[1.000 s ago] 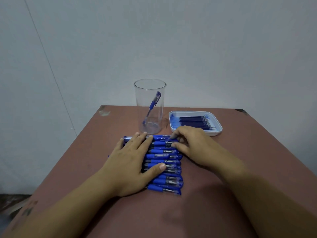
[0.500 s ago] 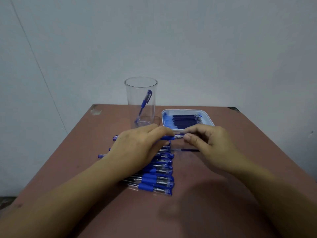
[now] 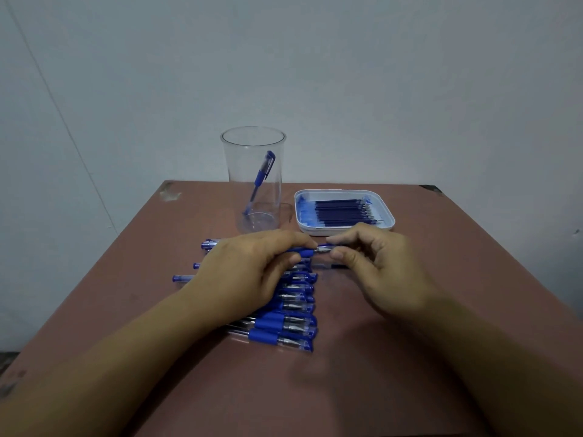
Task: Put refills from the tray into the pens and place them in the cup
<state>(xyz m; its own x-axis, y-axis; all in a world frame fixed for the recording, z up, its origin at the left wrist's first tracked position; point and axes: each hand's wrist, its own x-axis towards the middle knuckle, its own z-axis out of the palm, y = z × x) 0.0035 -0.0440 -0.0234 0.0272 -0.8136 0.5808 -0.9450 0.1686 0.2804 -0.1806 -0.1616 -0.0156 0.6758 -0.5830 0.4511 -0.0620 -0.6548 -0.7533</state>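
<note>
- Head cam: I see red-brown table (image 3: 426,326), pale wall (image 3: 347,74) behind.
- Clear cup (image 3: 252,143) at far side w/ one capped pen (image 3: 262,175) inside; tray (image 3: 390,219) of refills (image 3: 340,212) just right of it.
- L hand (image 3: 249,272) grips loose pen (image 3: 304,252) over pen row (image 3: 284,326); R hand (image 3: 385,272) pinches its tip end.

1. One cup (image 3: 239,171) at the far edge of the tabletop (image 3: 394,383), one pen (image 3: 262,175) inside.
2. One tray (image 3: 347,230) of refills (image 3: 340,211), too packed to count.
3. One row of pens (image 3: 284,339), at least eight.
4. One held pen (image 3: 303,252).
</note>
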